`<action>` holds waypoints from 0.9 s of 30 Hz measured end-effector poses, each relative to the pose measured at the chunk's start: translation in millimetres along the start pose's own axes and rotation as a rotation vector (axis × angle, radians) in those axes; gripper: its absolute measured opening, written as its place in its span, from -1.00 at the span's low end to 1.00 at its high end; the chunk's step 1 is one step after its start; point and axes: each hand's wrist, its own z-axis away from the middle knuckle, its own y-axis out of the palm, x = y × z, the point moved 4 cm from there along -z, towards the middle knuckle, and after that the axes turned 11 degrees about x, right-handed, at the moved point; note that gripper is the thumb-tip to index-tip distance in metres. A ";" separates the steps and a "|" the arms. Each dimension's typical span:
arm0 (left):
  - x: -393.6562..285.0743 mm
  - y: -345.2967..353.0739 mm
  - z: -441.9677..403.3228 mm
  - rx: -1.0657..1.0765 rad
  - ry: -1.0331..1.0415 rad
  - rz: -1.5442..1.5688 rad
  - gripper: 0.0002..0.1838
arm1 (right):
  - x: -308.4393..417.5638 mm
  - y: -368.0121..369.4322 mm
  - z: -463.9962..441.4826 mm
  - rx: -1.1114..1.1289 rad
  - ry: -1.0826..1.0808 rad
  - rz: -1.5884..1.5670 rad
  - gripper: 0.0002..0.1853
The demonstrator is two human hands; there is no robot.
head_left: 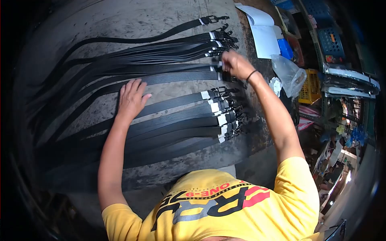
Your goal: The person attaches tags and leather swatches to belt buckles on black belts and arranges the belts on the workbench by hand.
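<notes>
Black belts with dark buckles and white tags lie side by side across a worn grey table. My left hand (132, 98) rests flat with its fingers spread, its fingertips on a black belt (173, 78) in the middle. At the buckle ends of the middle belts, my right hand (238, 65) is closed, its fingers curled around a belt's end; the buckle there is hidden by the hand. Beyond it lies a group of belts (161, 54), their buckles pointing right. Nearer my body is a second group of belts (181, 122) with larger white tags.
Along the table's right side lie an open paper pad (263, 34), a blue box (285, 49) and a clear plastic bag (288, 74). A yellow crate (310, 86) and shelves with blue baskets (330, 42) stand farther right. The worn table (120, 20) shows bare at the back.
</notes>
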 end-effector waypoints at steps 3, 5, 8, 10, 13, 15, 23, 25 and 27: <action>-25.4 8.4 -20.5 -0.019 0.067 0.016 -0.52 | 10.2 -39.1 6.7 -0.508 0.111 0.189 -0.85; -33.4 11.3 -33.5 -0.007 -0.012 0.028 -0.50 | 2.7 -23.7 16.0 -0.390 0.092 0.054 -0.85; -33.2 4.5 -51.0 0.113 -0.088 0.061 -0.51 | -28.0 41.9 38.1 0.006 0.199 -0.071 -0.58; -29.1 8.8 -53.0 0.153 -0.060 0.076 -0.56 | -33.8 61.9 50.4 0.081 0.280 -0.100 -0.48; -28.2 12.9 -50.5 0.124 0.001 0.105 -0.59 | -39.3 66.1 52.9 0.133 0.313 -0.095 -0.31; -29.0 12.4 -46.9 0.127 0.029 0.130 -0.58 | -34.3 61.6 58.3 0.025 0.250 -0.163 -0.29; -36.1 -60.6 -27.7 0.033 0.046 -0.112 -0.60 | -45.3 16.6 73.4 -0.209 0.023 -0.028 -0.82; -13.7 -97.3 -5.1 -0.087 -0.052 -0.215 -0.59 | -32.2 -34.4 99.7 -0.335 0.035 -0.112 -0.80; 19.9 -136.2 35.6 -0.204 -0.185 -0.272 -0.56 | -8.5 -90.8 141.1 -0.333 0.051 -0.150 -0.76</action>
